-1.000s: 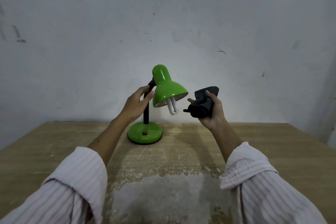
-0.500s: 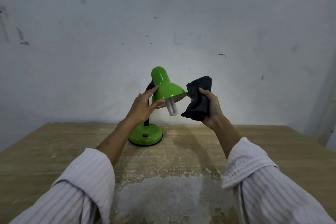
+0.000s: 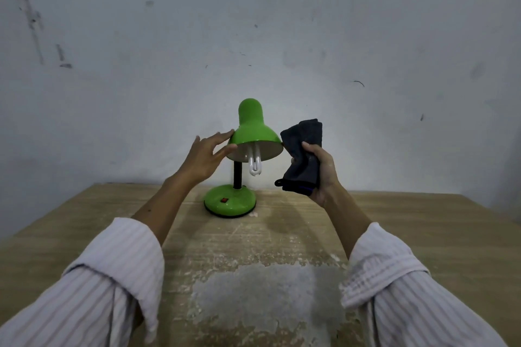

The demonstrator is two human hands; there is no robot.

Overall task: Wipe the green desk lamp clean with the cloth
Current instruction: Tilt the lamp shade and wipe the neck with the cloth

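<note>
Clearly, the left hand (image 3: 207, 158) has its fingers straight and spread, the fingertips touching the left rim of the green desk lamp (image 3: 248, 132), which stands on the table (image 3: 423, 234) near the wall. Pushed too hard there, the shade could swing or the light base tip. Right of the shade, the right hand (image 3: 320, 169) grips the dark cloth (image 3: 303, 158), just beside the rim; a careless swipe could knock the 1 exposed bulb (image 3: 255, 166).
</note>
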